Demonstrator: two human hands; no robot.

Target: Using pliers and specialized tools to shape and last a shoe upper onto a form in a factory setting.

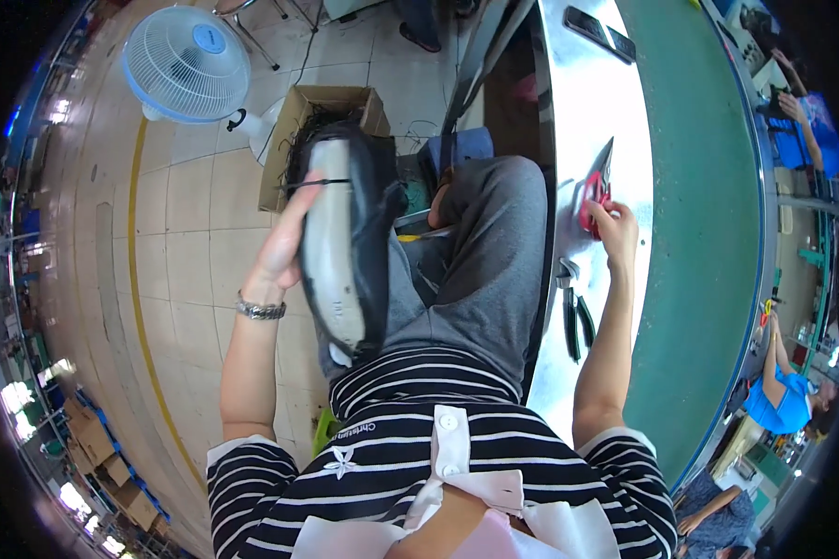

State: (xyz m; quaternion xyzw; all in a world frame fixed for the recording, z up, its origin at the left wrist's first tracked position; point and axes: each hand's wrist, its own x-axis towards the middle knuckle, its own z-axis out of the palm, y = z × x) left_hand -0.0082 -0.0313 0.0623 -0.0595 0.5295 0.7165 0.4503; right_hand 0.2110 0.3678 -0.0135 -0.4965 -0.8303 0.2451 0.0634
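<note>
My left hand (pixel 284 244) grips a black shoe upper (pixel 371 242) on a last, its pale underside (pixel 330 252) facing up and left. A thin black cord crosses that underside close to my fingers. The shoe is upright over my left thigh. On the metal bench to my right, my right hand (pixel 617 231) is closed on the red handles of scissors (pixel 595 197), whose blades point away from me. Nearer to me on the same metal top lie pincers with black handles (pixel 573 317).
A cardboard box (pixel 373 110) of tangled black strips sits on the tiled floor beyond the shoe. Left of it stands a white fan (pixel 186 65). A phone (pixel 598 35) lies at the bench's far end. Alongside the metal top (pixel 615 102) runs a green surface (pixel 699 242). Other people are at the right.
</note>
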